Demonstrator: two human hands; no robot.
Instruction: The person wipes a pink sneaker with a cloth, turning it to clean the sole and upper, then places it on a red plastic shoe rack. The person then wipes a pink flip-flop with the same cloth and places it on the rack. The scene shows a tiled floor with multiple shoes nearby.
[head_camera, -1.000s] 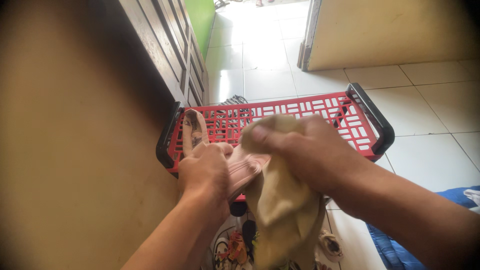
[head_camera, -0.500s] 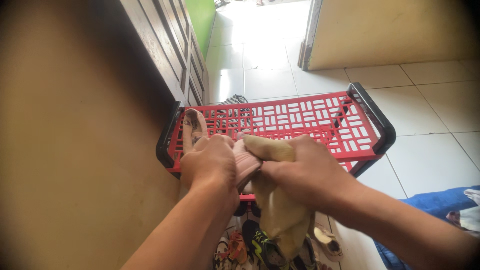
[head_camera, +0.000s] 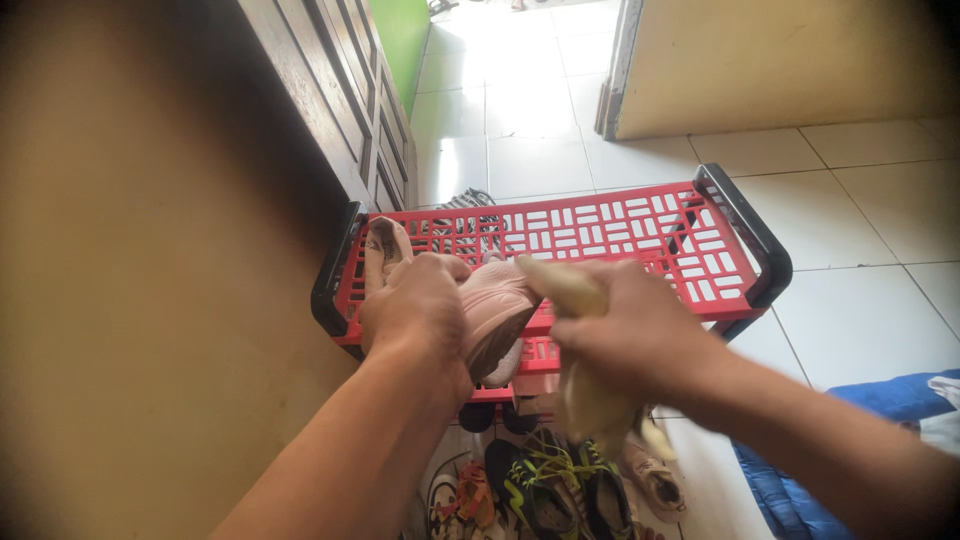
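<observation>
Left hand (head_camera: 415, 305), centre-left of frame, has its fingers (head_camera: 432, 268) curled tight over a pink shoe (head_camera: 495, 310), gripping it from the top and left side, sole edge facing down and right. Right hand (head_camera: 625, 335), centre-right, has its fingers bunched closed on a yellowish cloth (head_camera: 580, 385); the cloth's top end pokes out above the knuckles and touches the shoe's right side, the rest hangs slack below the fist. Both are held above the front edge of a red plastic rack (head_camera: 600, 235) with a slotted top shelf and black end frames, mid-frame. A second pink shoe (head_camera: 385, 255) lies on the rack's left end, just beside the left hand. Lower shelf, bottom centre: dark sneakers with green laces (head_camera: 545, 480), an orange sandal (head_camera: 470, 495), a beige shoe (head_camera: 655, 480), partly hidden by the arms. Tan wall fills the left, dark wooden door (head_camera: 340, 90) upper left, white tiled floor (head_camera: 540, 130) upper centre, blue fabric (head_camera: 800, 480) lower right. Risks, judged: the shoe is held one-handed over open air, so a push from the cloth could twist it loose onto the shoes below; the dangling cloth tail could snag the laces or rack slots; the left elbow is close to the second shoe and could knock it off the end.
</observation>
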